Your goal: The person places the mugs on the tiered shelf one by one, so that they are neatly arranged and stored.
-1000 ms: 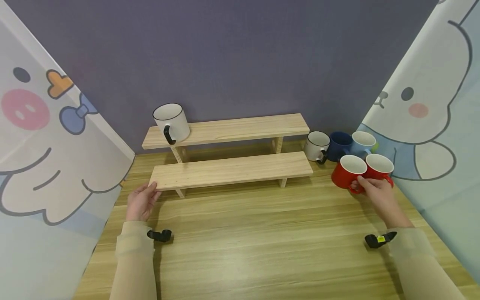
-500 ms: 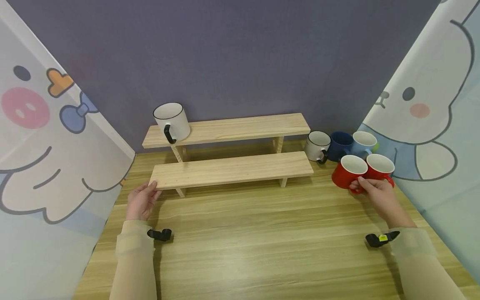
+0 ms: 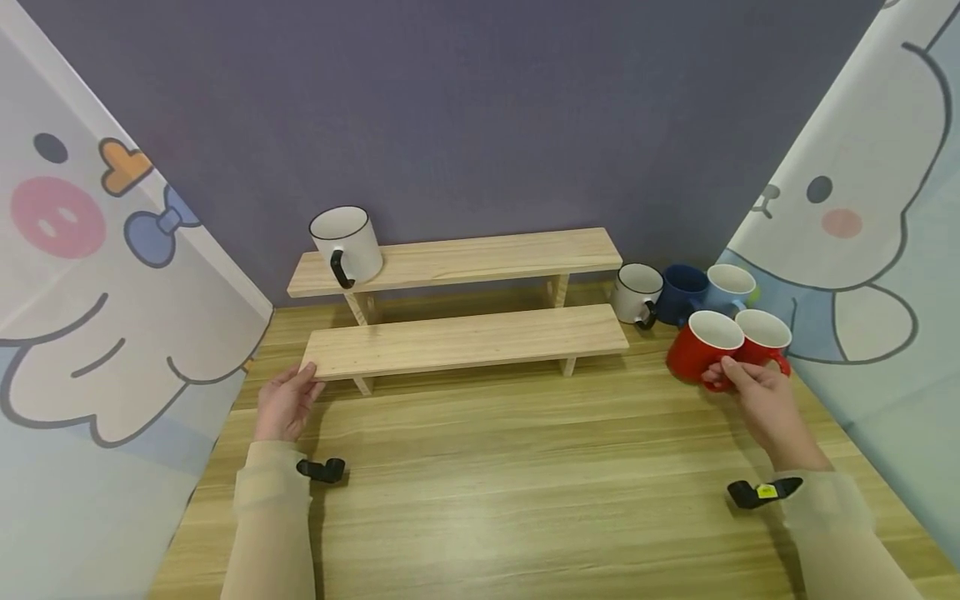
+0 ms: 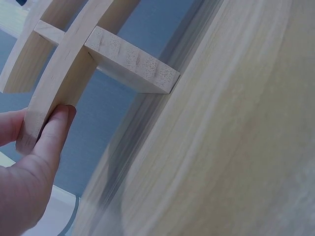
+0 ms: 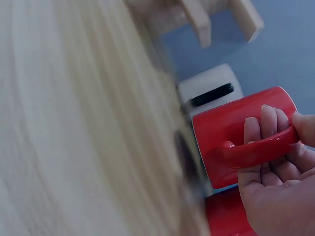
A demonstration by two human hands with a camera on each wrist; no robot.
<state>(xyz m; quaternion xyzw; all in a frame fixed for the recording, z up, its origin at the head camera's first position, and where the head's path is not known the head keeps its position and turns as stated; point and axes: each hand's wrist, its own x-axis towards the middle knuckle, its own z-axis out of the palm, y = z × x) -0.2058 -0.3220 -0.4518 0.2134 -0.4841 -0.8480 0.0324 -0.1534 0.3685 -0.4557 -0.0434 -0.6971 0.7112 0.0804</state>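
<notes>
Progress: I judge the work is early; one white enamel-style mug with a black rim and handle stands at the left end of the upper board of the two-tier pale wooden shelf, and the lower board is bare.
Left to do: five mugs stand grouped on the wooden tabletop just right of the shelf: a second white mug with a black handle, a dark blue mug, a light blue mug and two red ones.
Thing in hand: the nearer glossy red ceramic mug stands on the tabletop, touching the other red mug beside it.
Right hand: my right hand reaches forward from a beige sleeve; in the right wrist view its fingers pass through the red handle and the thumb lies over it, so the grip is closed round that handle.
Lift: I cannot tell whether the mug is off the tabletop.
Left hand: my left hand steadies the lower board's left corner, thumb on top, fingers pressed to its edge in a light pinch.
</notes>
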